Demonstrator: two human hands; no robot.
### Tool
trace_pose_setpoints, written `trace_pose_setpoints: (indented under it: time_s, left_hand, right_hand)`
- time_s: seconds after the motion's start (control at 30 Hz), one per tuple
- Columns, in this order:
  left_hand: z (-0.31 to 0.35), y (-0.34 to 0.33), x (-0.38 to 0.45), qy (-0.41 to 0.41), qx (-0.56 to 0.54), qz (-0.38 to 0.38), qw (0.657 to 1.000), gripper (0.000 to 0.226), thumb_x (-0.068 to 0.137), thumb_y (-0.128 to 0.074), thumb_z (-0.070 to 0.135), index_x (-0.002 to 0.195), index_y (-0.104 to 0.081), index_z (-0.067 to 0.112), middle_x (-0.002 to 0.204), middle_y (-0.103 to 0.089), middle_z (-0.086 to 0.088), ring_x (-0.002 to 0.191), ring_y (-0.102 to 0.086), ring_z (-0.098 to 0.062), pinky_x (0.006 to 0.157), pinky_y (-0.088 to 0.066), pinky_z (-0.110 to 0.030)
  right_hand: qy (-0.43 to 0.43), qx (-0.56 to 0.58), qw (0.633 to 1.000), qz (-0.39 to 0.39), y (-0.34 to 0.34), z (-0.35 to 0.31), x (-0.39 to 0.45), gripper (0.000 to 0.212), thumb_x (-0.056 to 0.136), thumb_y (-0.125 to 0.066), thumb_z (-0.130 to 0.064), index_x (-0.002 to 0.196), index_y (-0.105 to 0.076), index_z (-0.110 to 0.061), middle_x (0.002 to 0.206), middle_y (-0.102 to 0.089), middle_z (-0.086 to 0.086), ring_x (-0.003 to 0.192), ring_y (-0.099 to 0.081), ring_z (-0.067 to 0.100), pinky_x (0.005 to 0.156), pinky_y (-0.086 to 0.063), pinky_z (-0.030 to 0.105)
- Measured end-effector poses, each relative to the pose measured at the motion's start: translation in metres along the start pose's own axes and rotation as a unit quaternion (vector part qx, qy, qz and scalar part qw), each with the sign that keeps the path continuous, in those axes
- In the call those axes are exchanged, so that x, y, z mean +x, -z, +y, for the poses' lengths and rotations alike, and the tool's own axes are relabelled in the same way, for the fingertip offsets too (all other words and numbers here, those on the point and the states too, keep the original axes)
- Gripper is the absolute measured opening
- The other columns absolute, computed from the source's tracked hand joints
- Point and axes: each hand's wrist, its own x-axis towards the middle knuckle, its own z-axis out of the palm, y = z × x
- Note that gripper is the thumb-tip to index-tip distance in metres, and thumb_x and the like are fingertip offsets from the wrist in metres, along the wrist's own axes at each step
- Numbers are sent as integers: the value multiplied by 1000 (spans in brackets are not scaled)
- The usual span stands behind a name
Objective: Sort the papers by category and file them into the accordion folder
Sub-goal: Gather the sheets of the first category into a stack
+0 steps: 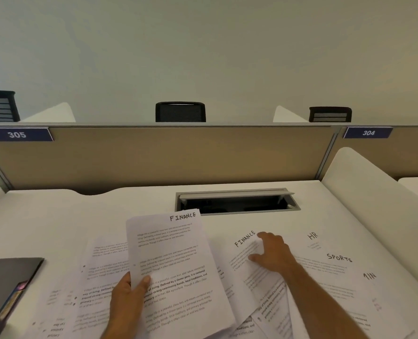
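Note:
My left hand (129,297) grips a printed sheet headed FINANCE (176,260) by its left edge, lifted and tilted over the desk. My right hand (271,253) lies on a second sheet headed FINANCE (242,243), its thumb and fingers pinching up that sheet's top corner. More sheets are spread to the right, headed HR (313,237) and SPORTS (338,259), with one partly hidden heading ending in "IN" (369,276). Other printed pages (100,263) lie under the held sheet at left. The dark accordion folder (7,282) lies at the desk's left edge, coloured tabs showing.
The white desk (80,216) has an open cable tray (237,201) just behind the papers. A beige partition (178,155) with labels 305 and 304 closes the back. White side dividers stand left and right. Black chair backs show beyond the partition.

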Motion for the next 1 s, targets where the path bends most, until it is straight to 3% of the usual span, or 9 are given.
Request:
trace_pose_setpoints:
  time_s: [0.2,0.33,0.43,0.53,0.67,0.8,0.9,0.93,1.0]
  left_hand:
    - [0,-2,14,8,11,18,1000,21,91,-69,12,111,-70,19,99,-75,-2,94,-69,-25,93,-53,-47]
    - [1,-2,22,8,14,19,1000,21,91,-69,10,111,-69,17,100,-74,-6,94,-68,-28,93,-52,-49]
    - [2,-4,25,2,12,21,1000,19,91,-69,10,108,-69,17,95,-72,-1,90,-66,-24,87,-50,-41]
    - [3,-5,25,-2,7,21,1000,18,92,-68,10,107,-67,18,95,-72,0,89,-66,-23,84,-49,-38]
    - [2,-2,26,0,6,18,1000,17,91,-68,12,107,-68,20,96,-72,0,90,-67,-23,87,-51,-41]
    - [2,2,25,1,-18,20,1000,17,92,-69,12,106,-69,22,95,-74,0,91,-69,-25,85,-53,-42]
    - [0,3,23,10,-50,12,999,14,92,-69,14,103,-71,22,93,-77,-3,90,-71,-29,85,-55,-47]
    - [0,4,23,13,-62,10,998,14,91,-69,14,103,-72,20,92,-78,-5,89,-72,-30,84,-56,-48]
    - [0,4,22,14,-77,5,997,13,91,-70,14,102,-72,19,88,-79,-4,84,-74,-29,74,-58,-42]
  right_hand:
    - [-23,-29,998,-45,1,0,30,118,65,-80,-65,155,-17,-22,157,-32,2,144,-30,27,115,-30,47]
    - [-37,-39,998,-38,3,-2,41,121,60,-83,-63,154,-17,-26,153,-36,0,142,-32,27,115,-28,49]
    - [-36,-32,997,-53,5,-3,44,104,60,-84,-59,145,-31,-31,143,-47,-4,134,-38,23,112,-29,48]
    - [-31,-36,997,-58,7,-5,43,70,61,-84,-55,119,-50,-39,122,-54,-9,117,-45,16,107,-33,44]
    - [-30,-14,998,-61,12,-10,40,41,70,-80,-32,98,-51,-37,109,-60,-12,100,-53,10,103,-33,39]
    - [-20,17,999,-33,22,-12,36,31,84,-67,-16,102,-51,-36,105,-64,-11,94,-58,10,98,-36,32]
    - [-12,85,996,18,37,-12,36,18,84,-72,-15,88,-58,-28,92,-67,-7,80,-65,9,74,-53,24]
    - [-13,120,992,35,43,-11,36,17,84,-73,-14,85,-60,-25,87,-67,-5,75,-66,9,62,-53,20]
    - [-7,177,982,72,58,-11,34,14,84,-75,-13,85,-62,-19,84,-67,-2,73,-67,12,55,-50,21]
